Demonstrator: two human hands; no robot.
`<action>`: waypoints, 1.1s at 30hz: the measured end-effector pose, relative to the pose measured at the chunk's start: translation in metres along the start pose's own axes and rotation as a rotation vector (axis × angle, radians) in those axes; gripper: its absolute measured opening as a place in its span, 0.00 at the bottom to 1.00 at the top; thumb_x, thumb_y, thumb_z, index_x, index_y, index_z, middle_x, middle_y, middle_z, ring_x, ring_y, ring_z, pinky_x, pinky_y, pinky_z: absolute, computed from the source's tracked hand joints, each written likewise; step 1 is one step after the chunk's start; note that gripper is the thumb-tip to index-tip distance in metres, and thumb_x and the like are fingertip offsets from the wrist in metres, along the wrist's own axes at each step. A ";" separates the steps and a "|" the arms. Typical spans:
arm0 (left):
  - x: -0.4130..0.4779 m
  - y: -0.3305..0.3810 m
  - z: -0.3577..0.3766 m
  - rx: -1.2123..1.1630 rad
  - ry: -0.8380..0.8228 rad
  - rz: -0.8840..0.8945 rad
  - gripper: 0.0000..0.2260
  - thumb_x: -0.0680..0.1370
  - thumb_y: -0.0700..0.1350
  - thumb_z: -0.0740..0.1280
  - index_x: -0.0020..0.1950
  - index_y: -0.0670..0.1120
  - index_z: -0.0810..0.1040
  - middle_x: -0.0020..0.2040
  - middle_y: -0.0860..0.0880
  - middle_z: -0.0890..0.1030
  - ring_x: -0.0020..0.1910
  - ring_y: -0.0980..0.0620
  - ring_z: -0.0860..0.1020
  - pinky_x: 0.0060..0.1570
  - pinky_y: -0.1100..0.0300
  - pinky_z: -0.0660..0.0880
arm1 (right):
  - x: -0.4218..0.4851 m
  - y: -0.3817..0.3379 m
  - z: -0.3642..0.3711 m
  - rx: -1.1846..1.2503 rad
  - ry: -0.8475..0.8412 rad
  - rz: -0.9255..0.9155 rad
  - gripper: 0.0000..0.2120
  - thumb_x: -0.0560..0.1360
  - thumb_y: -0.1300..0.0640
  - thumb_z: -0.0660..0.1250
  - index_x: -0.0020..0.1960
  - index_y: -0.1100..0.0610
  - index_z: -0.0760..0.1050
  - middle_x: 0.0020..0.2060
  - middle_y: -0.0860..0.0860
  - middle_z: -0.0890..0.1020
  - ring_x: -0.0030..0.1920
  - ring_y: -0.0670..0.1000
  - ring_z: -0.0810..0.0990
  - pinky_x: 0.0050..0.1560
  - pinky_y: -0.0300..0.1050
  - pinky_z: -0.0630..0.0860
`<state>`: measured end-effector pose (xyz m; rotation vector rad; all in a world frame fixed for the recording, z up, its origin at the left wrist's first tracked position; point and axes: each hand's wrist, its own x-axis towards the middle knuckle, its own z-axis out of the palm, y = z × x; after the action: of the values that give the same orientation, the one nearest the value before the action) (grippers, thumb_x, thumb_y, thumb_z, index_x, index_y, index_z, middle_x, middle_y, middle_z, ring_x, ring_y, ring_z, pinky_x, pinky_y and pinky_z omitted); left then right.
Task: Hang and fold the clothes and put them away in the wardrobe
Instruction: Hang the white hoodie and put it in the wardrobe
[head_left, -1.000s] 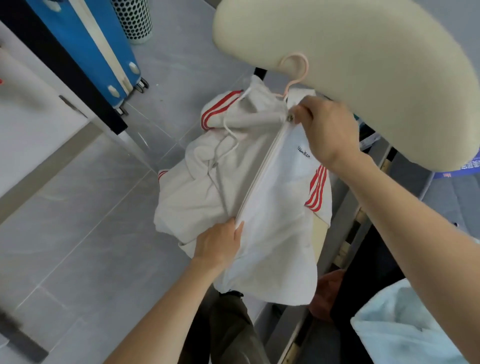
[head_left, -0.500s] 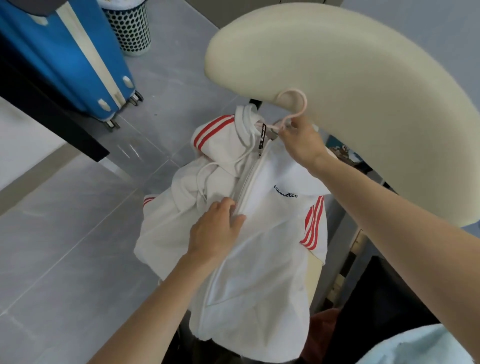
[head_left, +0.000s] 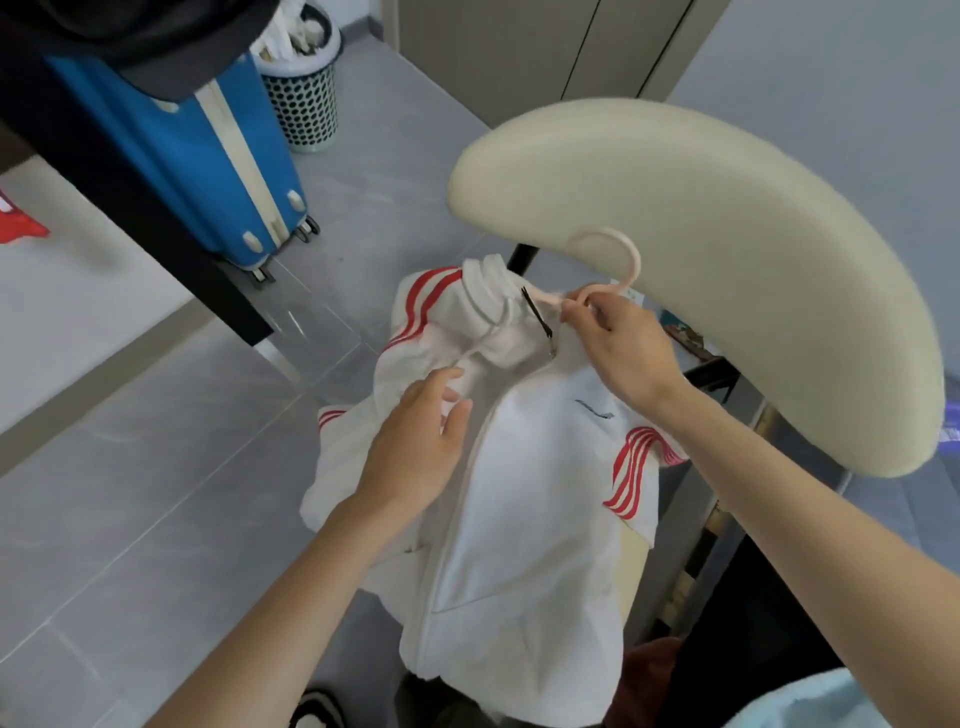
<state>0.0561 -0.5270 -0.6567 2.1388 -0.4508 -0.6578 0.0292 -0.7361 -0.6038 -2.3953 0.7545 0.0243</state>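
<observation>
Since a moment ago, the left hand (head_left: 415, 452) has climbed from the zip's middle toward the collar, and the right hand (head_left: 618, 353) has shifted up to the pink hanger (head_left: 613, 265). Its grip now pinches closed on the hanger's neck, while the left hand's fingers are half curled, bunching the fabric. The white jacket (head_left: 519, 519) is held up over the floor (head_left: 156, 493), beside a chair back (head_left: 727, 260). It looks zipped and hung; carrying it to the wardrobe remains, I judge.
</observation>
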 end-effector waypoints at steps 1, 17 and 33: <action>-0.002 0.008 -0.008 -0.019 0.032 0.031 0.16 0.82 0.49 0.58 0.70 0.54 0.67 0.58 0.57 0.73 0.53 0.55 0.75 0.50 0.61 0.71 | -0.008 -0.009 -0.008 0.006 0.002 -0.008 0.15 0.81 0.49 0.58 0.44 0.57 0.75 0.27 0.48 0.70 0.30 0.48 0.68 0.32 0.48 0.62; -0.203 0.135 -0.185 -0.354 0.248 0.344 0.14 0.72 0.59 0.70 0.51 0.53 0.81 0.42 0.56 0.82 0.42 0.57 0.80 0.47 0.57 0.77 | -0.241 -0.237 -0.122 -0.126 0.092 -0.415 0.15 0.80 0.47 0.58 0.42 0.54 0.77 0.30 0.49 0.75 0.33 0.51 0.71 0.37 0.51 0.72; -0.423 0.181 -0.408 0.217 0.433 0.267 0.07 0.71 0.52 0.74 0.37 0.52 0.80 0.36 0.58 0.81 0.38 0.65 0.77 0.42 0.64 0.72 | -0.380 -0.482 -0.202 0.058 0.218 -0.763 0.14 0.79 0.50 0.62 0.40 0.52 0.82 0.22 0.48 0.67 0.27 0.47 0.67 0.33 0.44 0.64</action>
<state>-0.0543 -0.1602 -0.1753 2.2868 -0.5722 0.0103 -0.0685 -0.3453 -0.0986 -2.5000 -0.1080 -0.5647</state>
